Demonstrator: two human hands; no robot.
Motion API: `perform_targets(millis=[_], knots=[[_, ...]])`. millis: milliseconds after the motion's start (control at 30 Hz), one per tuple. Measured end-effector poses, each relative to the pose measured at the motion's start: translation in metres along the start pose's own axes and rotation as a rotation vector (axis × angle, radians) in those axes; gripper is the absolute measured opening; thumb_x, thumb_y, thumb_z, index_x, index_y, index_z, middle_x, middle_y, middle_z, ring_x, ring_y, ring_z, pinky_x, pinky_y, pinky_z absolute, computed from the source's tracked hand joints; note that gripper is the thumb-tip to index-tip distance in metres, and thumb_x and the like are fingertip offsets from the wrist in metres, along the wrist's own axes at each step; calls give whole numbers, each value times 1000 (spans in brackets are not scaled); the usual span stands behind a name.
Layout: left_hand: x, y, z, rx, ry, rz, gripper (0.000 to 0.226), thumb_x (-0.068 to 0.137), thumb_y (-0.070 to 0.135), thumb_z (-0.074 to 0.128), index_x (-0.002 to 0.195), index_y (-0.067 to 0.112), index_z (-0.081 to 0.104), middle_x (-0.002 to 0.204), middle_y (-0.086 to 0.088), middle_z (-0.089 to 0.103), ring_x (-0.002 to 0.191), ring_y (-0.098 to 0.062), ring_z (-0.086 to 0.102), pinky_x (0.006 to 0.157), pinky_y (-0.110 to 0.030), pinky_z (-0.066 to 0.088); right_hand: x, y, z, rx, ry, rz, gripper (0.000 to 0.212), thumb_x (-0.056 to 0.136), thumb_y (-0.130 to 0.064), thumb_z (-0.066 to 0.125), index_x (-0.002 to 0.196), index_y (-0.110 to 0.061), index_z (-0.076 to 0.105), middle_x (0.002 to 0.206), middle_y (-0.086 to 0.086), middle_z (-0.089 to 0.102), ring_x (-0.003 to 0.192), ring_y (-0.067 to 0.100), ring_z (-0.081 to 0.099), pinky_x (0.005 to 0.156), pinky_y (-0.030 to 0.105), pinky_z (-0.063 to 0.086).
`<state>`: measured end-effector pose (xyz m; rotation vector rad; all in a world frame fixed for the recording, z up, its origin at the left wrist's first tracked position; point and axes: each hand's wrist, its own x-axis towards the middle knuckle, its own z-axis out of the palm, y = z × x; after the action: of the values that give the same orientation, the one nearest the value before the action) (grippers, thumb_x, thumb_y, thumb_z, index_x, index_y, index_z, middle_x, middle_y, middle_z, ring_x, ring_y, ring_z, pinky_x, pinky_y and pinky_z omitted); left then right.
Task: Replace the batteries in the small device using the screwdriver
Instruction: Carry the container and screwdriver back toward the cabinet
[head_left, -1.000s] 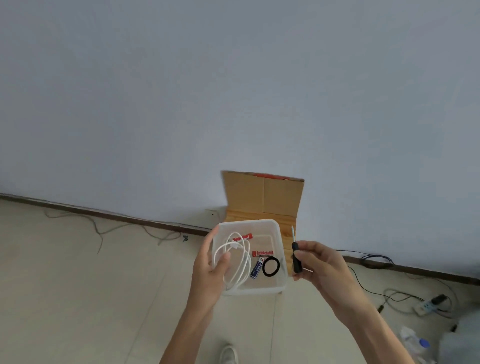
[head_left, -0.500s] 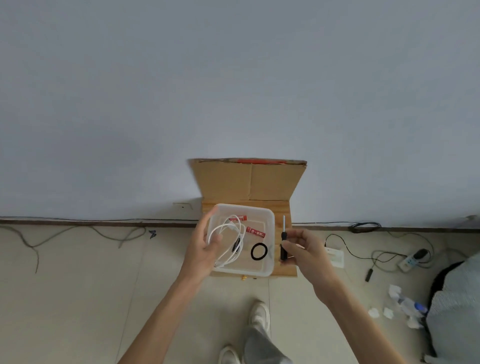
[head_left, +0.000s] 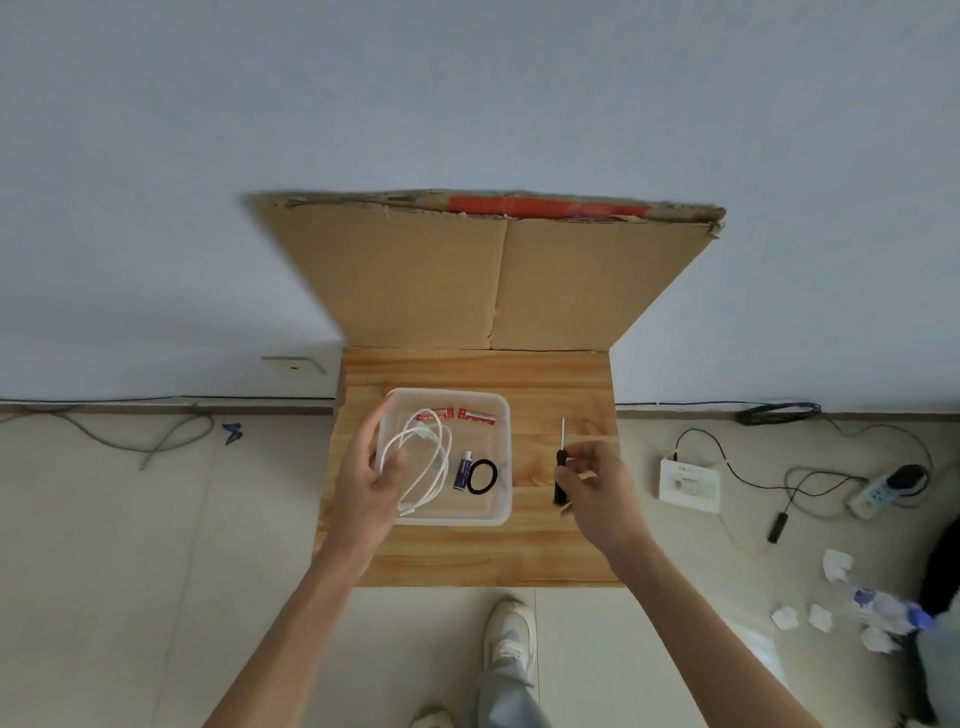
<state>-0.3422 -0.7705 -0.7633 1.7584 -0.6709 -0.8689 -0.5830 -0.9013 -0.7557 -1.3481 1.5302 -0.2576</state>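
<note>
1. Two hands flank the tray (head_left: 457, 519). The left hand (head_left: 366, 480) lies at its left wall, thumb inside by the white cable (head_left: 434, 447); I cannot tell whether it pinches the wall.
2. The right hand (head_left: 597, 488) grips the screwdriver (head_left: 559, 480), shaft pointing away from the person.
3. The blue battery (head_left: 464, 469) lies in the tray between them, roughly parallel to the screwdriver; no device is recognisable.

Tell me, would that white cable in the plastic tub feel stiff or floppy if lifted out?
Probably floppy: the white cable lies in loose, uneven loops in the clear tub, so it would likely sag and dangle. It looks thin, so probably light. Its loops might drag the battery beside it.
</note>
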Motion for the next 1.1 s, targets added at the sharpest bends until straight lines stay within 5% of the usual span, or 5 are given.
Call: perform_targets(millis=[267,400,667,967,1100], knots=[[24,-52,19,26,-34,-55,55,110,19,59,160,36,46,157,38,47,151,13,36,130,-37,31,54,25,37,-323,48,-110,18,104,-15,57,120,-21,58,102,-7,69,82,17,67,62,30,47],[29,-66,24,25,16,-46,55,109,18,60,160,35,45,160,31,47,152,8,38,130,-42,32,62,29,49,-460,46,-128,17,102,-12,55,118,-18,57,102,-2,68,85,25,68,72,43,57],[41,-82,29,16,53,-47,57,103,49,62,157,48,45,162,24,49,152,-15,47,122,-60,42,70,39,65,-590,88,-216,6,103,-13,48,103,-18,51,88,-3,61,64,19,61,55,36,53],[43,-82,29,65,57,-80,60,102,42,69,157,49,44,154,40,46,148,7,40,127,-54,36,71,36,67,-663,74,-237,5,105,-17,50,102,-21,48,93,-4,60,66,18,61,55,31,49],[41,-72,27,135,27,-120,67,98,51,73,157,54,41,160,29,44,151,-9,41,123,-59,39,69,31,63,-686,51,-241,4,105,-21,52,106,-19,49,98,-3,62,70,20,64,59,34,55]])
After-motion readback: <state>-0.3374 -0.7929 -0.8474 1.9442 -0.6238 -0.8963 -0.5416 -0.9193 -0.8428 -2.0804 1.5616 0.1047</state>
